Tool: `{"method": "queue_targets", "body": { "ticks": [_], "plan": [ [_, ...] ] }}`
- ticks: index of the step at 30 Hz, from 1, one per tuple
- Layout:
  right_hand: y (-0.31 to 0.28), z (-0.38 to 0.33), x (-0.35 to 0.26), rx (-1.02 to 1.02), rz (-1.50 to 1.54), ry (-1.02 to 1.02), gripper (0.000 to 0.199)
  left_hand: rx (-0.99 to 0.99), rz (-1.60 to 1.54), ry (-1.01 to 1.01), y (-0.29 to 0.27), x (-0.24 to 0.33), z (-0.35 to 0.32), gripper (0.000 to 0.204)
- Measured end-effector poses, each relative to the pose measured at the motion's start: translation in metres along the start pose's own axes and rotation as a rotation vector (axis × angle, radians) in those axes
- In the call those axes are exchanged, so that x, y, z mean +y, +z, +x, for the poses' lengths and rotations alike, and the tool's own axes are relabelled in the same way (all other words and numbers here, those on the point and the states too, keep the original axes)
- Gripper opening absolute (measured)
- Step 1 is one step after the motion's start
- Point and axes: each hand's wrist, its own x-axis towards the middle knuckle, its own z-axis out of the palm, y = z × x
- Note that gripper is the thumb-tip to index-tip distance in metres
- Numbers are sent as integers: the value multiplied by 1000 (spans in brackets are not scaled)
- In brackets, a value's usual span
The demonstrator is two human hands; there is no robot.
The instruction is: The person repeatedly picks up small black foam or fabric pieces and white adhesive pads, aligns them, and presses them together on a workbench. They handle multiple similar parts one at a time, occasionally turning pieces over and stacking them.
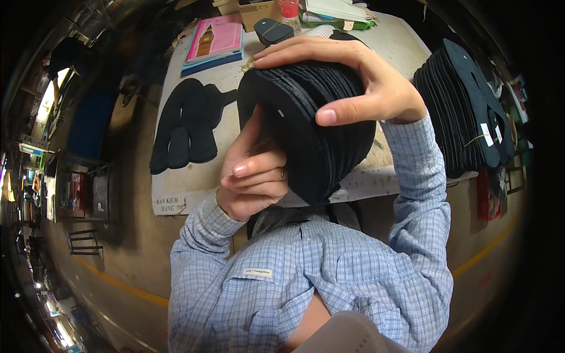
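A thick stack of black, flat fabric pieces [329,138] stands on edge in front of me, above the near part of the table. My right hand [376,79] reaches over its top, fingers stretched along the far upper edge and thumb pressed on the near side. At the stack's left end my left hand [253,179] holds the front piece, its thumb pointing up against the dark face and the other fingers curled. A ring shows on one finger. Part of the left fingers is hidden by the dark fabric. A small white tag [281,113] marks the front piece.
Loose black cut pieces [191,126] lie on the white table [170,191] at left. Behind are a pink-covered book [216,38], a dark box-like item [272,30] and a red-capped bottle [289,10]. Another tall black stack [450,112], tied with string, stands at right.
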Motion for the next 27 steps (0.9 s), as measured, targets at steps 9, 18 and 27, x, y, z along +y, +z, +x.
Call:
{"method": "queue_targets", "body": {
  "ticks": [9, 18, 27],
  "plan": [
    [-19, 8, 30, -217, 336, -407, 141, -47, 295, 17, -21, 17, -28, 44],
    [6, 6, 37, -355, 85, -290, 95, 51, 404, 79, -12, 21, -52, 60],
    [4, 29, 20, 147, -23, -226, 62, 554, 1129, 622, 33, 73, -44, 78]
  ]
}}
